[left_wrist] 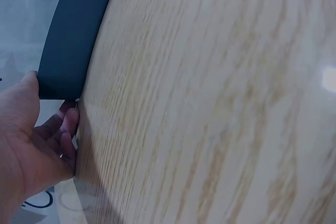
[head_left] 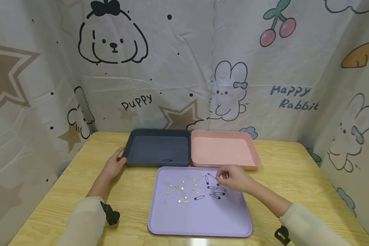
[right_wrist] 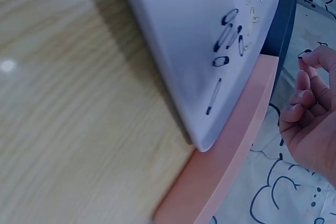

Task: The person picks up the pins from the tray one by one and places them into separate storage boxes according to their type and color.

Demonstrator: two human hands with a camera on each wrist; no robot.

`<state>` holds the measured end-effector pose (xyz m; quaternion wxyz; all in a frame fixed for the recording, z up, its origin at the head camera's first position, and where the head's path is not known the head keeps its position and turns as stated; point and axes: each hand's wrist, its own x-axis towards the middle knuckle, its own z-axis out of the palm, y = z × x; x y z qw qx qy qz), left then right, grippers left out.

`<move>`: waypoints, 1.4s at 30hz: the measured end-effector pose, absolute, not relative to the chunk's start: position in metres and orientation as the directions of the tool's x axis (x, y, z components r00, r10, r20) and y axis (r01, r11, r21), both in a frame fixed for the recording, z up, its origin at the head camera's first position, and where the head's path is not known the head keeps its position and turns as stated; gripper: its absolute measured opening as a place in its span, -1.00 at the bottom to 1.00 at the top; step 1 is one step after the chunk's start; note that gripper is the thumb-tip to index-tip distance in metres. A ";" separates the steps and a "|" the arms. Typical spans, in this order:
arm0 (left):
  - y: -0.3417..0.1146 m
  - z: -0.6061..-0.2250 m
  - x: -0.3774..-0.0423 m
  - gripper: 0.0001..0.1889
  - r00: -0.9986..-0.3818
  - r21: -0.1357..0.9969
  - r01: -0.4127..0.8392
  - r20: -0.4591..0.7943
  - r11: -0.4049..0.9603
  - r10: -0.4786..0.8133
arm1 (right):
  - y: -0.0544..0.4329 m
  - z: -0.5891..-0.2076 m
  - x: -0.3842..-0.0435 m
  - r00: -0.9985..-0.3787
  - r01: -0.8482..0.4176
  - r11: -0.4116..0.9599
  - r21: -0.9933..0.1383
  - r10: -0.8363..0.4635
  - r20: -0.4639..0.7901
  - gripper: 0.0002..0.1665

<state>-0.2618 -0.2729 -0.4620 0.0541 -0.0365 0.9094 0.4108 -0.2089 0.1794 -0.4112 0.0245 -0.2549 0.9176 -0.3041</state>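
My right hand (head_left: 233,177) is above the upper right of the lilac tray (head_left: 200,218), pinching a black safety pin (right_wrist: 304,53) between thumb and forefinger. Several black safety pins (head_left: 199,197) lie on the tray's right side, near that hand. Gold safety pins (head_left: 182,201) are scattered over its left and middle. At the left side of the dark blue tray (head_left: 160,145), my left hand (head_left: 113,165) holds the near corner, thumb and curled fingers against the wall (left_wrist: 71,51). One black safety pin (head_left: 167,160) lies inside this dark tray.
A pink tray (head_left: 224,148) stands right of the dark one, side by side behind the lilac tray. All three are on a wood-grain table (head_left: 132,212). A patterned cloth (head_left: 178,61) hangs behind and at both sides.
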 end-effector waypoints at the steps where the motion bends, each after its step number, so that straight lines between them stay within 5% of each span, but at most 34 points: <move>1: -0.273 -0.462 -0.262 -0.39 -0.991 0.745 -0.114 -0.131 0.658 -0.024 | 0.177 -0.410 -0.212 -0.870 -0.451 0.686 -0.571 -0.481 0.109 -0.94; 42: -0.274 -0.462 -0.262 -0.40 -0.993 0.746 -0.110 -0.117 0.656 -0.034 | 0.041 -0.427 -0.307 -0.887 -0.364 0.671 -0.646 -0.462 0.020 -0.87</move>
